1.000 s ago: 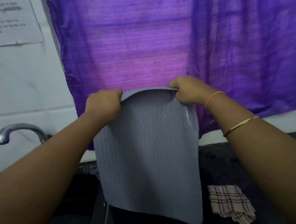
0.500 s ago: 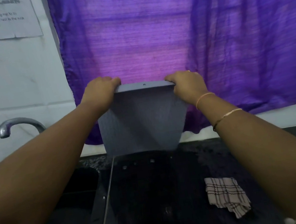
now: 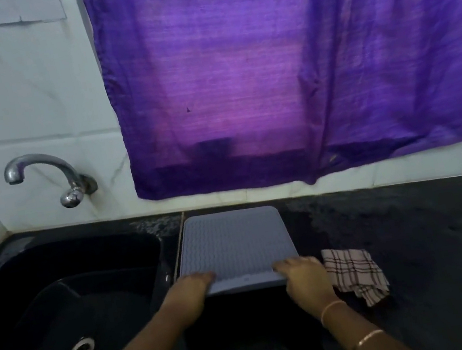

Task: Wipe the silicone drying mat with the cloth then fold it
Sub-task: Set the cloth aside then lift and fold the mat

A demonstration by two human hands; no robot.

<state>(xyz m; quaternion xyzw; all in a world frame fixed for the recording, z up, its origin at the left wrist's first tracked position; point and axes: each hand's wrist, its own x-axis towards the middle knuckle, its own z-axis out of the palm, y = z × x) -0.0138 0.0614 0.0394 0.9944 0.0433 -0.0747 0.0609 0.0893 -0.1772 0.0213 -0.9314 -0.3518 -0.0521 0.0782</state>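
Silicone drying mat (image 3: 234, 243) lies doubled, flat on tabletop (image 3: 415, 236) beside sink (image 3: 60, 292). Left hand (image 3: 190, 290), right hand (image 3: 303, 276): fingers together, pressing near edge. Fold step; next, probably another fold. Cloth (image 3: 354, 273) just right.

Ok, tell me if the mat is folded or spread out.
Cannot tell for sure. The mat lies flat on the counter, both hands, left and right, pressing its near edge; no fold line shows.
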